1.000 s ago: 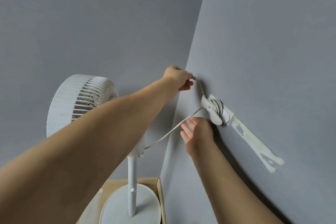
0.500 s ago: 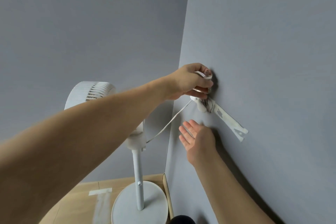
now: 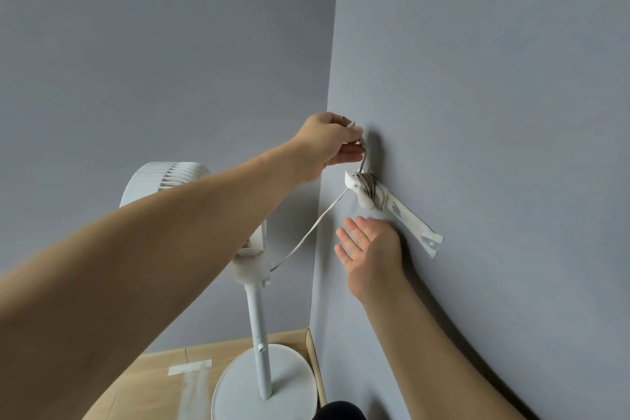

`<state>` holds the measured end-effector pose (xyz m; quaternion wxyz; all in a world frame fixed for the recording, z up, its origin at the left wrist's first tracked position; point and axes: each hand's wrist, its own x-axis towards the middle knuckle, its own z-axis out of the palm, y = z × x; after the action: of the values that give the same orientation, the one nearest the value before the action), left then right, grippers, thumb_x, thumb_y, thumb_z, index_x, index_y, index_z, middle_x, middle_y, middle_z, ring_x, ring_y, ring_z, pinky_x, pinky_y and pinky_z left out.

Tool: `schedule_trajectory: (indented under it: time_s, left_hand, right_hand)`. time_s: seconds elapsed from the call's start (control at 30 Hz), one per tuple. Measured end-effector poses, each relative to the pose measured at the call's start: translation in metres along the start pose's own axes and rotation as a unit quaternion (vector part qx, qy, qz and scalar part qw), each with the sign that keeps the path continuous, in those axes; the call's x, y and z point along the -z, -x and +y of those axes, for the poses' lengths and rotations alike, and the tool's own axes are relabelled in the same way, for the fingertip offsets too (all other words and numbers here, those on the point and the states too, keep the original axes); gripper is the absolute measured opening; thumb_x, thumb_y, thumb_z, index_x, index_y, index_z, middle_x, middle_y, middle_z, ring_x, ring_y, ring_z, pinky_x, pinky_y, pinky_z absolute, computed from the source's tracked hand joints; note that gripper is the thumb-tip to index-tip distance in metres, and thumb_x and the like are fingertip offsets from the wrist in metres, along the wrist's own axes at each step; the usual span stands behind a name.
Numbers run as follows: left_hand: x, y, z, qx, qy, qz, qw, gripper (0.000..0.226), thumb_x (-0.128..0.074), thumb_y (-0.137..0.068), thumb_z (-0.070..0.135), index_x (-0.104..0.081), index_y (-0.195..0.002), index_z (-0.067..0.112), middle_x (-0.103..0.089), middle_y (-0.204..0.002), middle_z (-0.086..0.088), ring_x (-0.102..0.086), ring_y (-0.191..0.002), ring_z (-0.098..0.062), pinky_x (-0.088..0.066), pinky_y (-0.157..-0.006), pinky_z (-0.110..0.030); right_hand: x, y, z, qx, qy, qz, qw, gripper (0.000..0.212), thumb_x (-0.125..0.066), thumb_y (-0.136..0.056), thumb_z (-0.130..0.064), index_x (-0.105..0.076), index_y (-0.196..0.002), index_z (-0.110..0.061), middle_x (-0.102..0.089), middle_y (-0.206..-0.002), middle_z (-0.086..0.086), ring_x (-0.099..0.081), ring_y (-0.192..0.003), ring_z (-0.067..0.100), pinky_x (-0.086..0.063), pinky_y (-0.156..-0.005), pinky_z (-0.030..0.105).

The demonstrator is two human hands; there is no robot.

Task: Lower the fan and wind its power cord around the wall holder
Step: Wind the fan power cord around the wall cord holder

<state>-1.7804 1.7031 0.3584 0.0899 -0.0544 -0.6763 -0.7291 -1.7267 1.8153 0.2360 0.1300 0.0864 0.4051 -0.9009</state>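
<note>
winding is the step in hand. the left hand (image 3: 327,143) has its grip pinched on the power cord (image 3: 308,232) just above the wall holder (image 3: 366,193), already wrapped in several turns. the right hand (image 3: 370,249) waits released below. next, carry the free end round again, keeping tension; the fan (image 3: 254,249) stands beside.

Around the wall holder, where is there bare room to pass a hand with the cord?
Bare wall lies above and right of the wall holder. Crowded: the left hand grips the cord just above-left, the open right hand waits just below, and a white strip runs down-right.
</note>
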Motion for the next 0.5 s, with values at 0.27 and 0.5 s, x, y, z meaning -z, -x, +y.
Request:
schedule_trajectory:
  time_s: [0.27,0.5]
  left_hand:
    - [0.002,-0.019,0.008,0.043,0.036,0.130,0.990,0.013,-0.060,-0.092,0.001,-0.055,-0.080,0.002,-0.057,-0.072,-0.011,-0.063,-0.061,-0.023,-0.062,-0.066,-0.034]
    - [0.000,-0.029,0.013,0.052,0.019,0.124,0.991,0.009,-0.061,-0.091,0.001,-0.056,-0.083,0.001,-0.059,-0.073,-0.011,-0.063,-0.060,-0.022,-0.062,-0.063,-0.033]
  right_hand:
    - [-0.044,0.002,-0.020,0.014,0.057,0.033,0.998,0.051,-0.064,-0.076,-0.049,-0.057,-0.120,-0.025,-0.057,-0.124,0.001,-0.058,-0.112,0.018,-0.042,-0.100,0.037]
    - [-0.076,-0.015,-0.029,0.006,-0.029,0.116,0.993,0.046,-0.066,-0.084,-0.046,-0.059,-0.122,-0.022,-0.055,-0.121,-0.005,-0.054,-0.112,0.014,-0.038,-0.103,0.030]
